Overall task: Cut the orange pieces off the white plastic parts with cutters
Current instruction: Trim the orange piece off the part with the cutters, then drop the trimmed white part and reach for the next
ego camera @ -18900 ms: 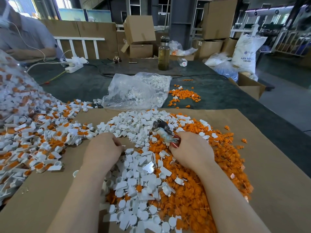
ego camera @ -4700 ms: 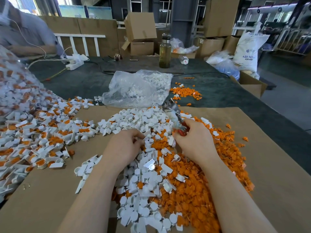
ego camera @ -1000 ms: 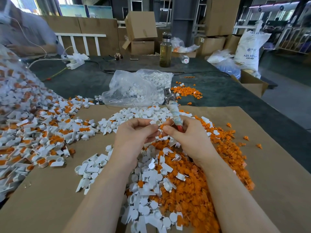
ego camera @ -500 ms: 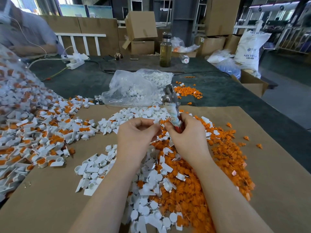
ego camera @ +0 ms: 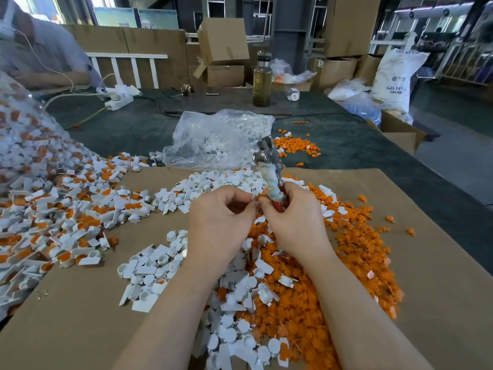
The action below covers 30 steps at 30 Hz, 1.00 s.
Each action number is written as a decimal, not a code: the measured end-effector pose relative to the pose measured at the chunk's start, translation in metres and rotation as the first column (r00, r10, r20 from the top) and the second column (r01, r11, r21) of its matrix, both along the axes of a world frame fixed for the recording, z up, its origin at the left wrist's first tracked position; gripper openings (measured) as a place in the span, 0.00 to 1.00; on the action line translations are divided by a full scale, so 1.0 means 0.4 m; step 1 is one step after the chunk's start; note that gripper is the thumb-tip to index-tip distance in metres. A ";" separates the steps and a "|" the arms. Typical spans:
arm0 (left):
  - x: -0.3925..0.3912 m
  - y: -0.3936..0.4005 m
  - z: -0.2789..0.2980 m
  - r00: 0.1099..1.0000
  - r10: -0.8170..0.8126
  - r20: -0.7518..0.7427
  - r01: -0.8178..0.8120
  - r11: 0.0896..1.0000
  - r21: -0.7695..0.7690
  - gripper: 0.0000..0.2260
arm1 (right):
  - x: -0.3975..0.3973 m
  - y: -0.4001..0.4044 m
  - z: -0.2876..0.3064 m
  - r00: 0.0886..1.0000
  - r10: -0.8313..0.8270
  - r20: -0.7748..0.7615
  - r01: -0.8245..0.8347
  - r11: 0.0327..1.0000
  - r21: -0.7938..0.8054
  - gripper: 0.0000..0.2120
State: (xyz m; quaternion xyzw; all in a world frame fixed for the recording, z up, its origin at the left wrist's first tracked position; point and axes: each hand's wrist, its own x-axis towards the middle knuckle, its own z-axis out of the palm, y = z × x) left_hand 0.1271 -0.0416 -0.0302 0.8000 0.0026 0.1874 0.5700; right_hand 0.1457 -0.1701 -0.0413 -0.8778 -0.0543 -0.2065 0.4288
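Left hand [ego camera: 224,209] pinches small white plastic part [ego camera: 255,196] above pile centre; right hand [ego camera: 290,217] clamped on cutters [ego camera: 269,169], head pointing far. Judgement: reverse cutters, cut flush at orange joint.

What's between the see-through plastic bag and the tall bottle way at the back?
In the head view, mostly bare dark green table cover lies between the plastic bag and the bottle, with a black cable running across it.
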 end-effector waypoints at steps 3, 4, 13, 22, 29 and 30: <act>0.000 0.002 -0.003 1.000 -0.015 0.022 0.015 1.000 0.013 0.14 | 0.000 0.001 -0.001 1.000 0.000 -0.001 0.000 1.000 -0.021 0.13; 0.001 0.003 -0.004 1.000 -0.014 0.020 0.013 1.000 0.020 0.13 | 0.000 0.002 -0.001 1.000 0.005 -0.004 -0.005 1.000 -0.023 0.13; 0.017 0.001 -0.015 0.998 0.064 -0.024 -0.061 0.993 0.099 0.10 | 0.000 0.000 0.004 0.995 0.077 -0.066 -0.082 0.994 -0.078 0.06; 0.027 0.014 -0.021 0.990 0.120 -0.075 -0.118 0.993 0.029 0.08 | -0.005 -0.012 0.015 0.967 0.203 -0.154 -0.205 0.979 0.002 0.05; 0.017 0.026 0.007 0.994 -0.070 -0.078 0.025 0.882 -0.470 0.03 | -0.017 -0.068 0.040 0.900 0.312 -0.305 -0.281 0.949 0.144 0.05; 0.016 0.027 0.009 0.995 -0.083 -0.061 0.042 0.869 -0.494 0.03 | -0.019 -0.075 0.044 0.891 0.320 -0.323 -0.285 0.946 0.153 0.05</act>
